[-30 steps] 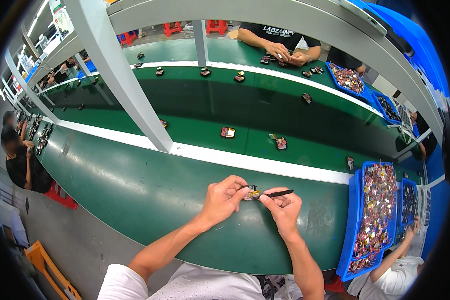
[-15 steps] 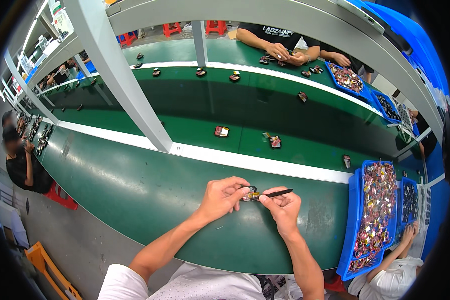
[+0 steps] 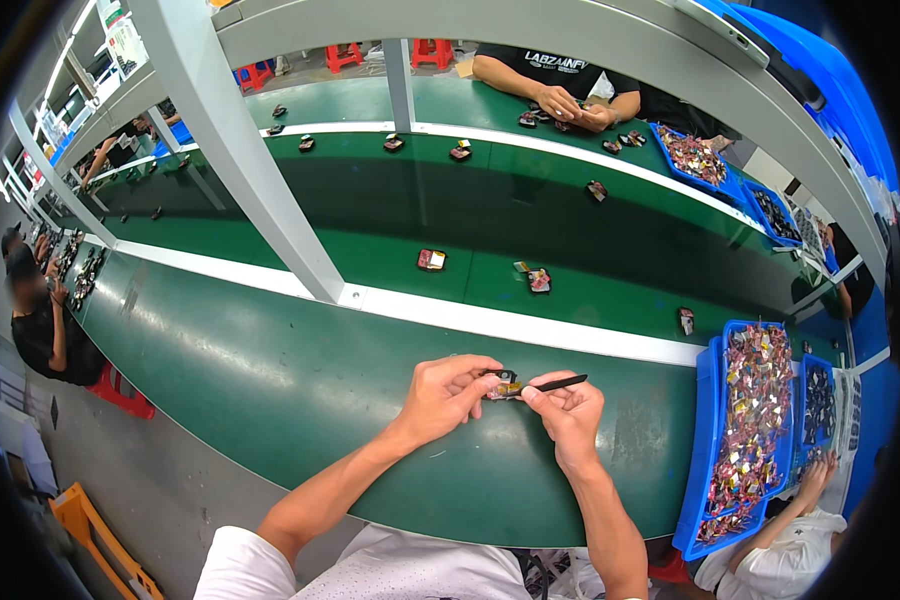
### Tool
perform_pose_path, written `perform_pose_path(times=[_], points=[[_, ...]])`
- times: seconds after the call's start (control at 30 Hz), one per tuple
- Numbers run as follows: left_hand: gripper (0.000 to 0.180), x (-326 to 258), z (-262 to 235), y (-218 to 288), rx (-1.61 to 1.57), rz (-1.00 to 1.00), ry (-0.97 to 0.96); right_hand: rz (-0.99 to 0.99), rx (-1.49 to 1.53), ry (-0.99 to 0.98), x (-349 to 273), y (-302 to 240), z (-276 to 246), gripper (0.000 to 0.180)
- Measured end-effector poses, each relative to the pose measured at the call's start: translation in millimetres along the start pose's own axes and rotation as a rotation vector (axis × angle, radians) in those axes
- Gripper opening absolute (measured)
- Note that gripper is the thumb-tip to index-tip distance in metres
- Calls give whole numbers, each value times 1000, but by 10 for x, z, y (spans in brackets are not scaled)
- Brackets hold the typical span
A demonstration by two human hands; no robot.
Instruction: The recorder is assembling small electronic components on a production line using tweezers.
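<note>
— What is the left hand [image 3: 448, 396] doing?
— Its fingers pinch a small dark and gold-coloured part [image 3: 503, 385], held just above the green work surface [image 3: 270, 380].
— And the right hand [image 3: 570, 412]?
— Closed on a thin black pen-like tool [image 3: 560, 382], tip touching the part. A blue plastic tray of small parts [image 3: 745, 430] sits to its right.

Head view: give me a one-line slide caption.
Left hand pinches a small part while right hand works it with a black tool over the green bench.
</note>
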State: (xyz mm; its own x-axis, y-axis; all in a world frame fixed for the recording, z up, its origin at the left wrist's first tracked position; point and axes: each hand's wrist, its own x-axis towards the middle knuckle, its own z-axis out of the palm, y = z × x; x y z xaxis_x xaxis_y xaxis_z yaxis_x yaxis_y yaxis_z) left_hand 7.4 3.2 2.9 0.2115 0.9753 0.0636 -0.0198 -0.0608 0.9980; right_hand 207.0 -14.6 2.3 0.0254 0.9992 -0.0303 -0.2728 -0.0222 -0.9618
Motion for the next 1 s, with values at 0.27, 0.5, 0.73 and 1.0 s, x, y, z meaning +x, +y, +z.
perform_pose_path(times=[0.27,0.5,0.73,1.0], points=[[25,44,-79,-45,-208,-115,-124,-4,5,2,-19,-40,11,13],[27,45,-80,-32,-251,-173,-177,-334,-251,13,-93,1,4,9],[31,36,-85,-81,-244,-132,-181,-454,-399,49,-104,6,57,10],[29,27,-75,-40,-337,-113,-179,-332,-185,60,-121,50,29,12]])
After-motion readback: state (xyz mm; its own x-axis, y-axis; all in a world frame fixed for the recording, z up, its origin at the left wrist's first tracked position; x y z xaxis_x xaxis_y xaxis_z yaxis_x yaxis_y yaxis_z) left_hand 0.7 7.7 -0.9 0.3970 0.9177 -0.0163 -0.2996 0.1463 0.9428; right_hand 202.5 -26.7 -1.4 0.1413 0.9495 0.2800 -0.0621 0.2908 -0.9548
